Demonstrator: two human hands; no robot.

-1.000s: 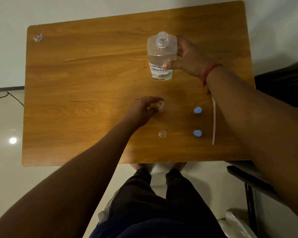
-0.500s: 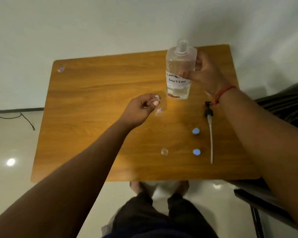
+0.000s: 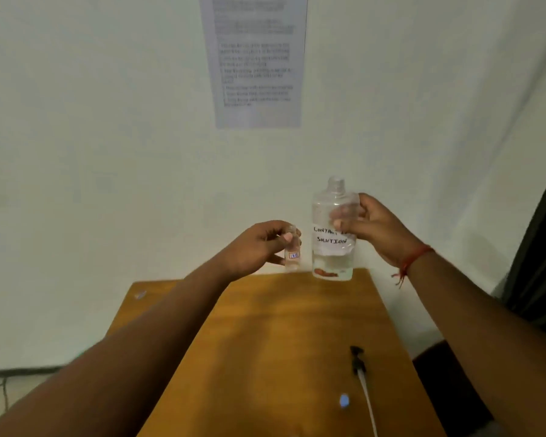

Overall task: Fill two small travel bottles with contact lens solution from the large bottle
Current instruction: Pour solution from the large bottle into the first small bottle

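Observation:
My right hand grips the large clear bottle, upright and uncapped, labelled "Contact Solution", with liquid in its lower part. My left hand pinches a small clear travel bottle just left of it, also upright with an open mouth. Both are held in the air above the far edge of the wooden table. The second travel bottle is out of view.
A black pump head with a long white tube lies on the table's right side. One blue cap lies left of the tube. A small clear object sits at the far left corner. A printed sheet hangs on the wall.
Both hands rose from the table with their bottles, and the view tilted up towards the wall. The second small bottle and one blue cap left the frame.

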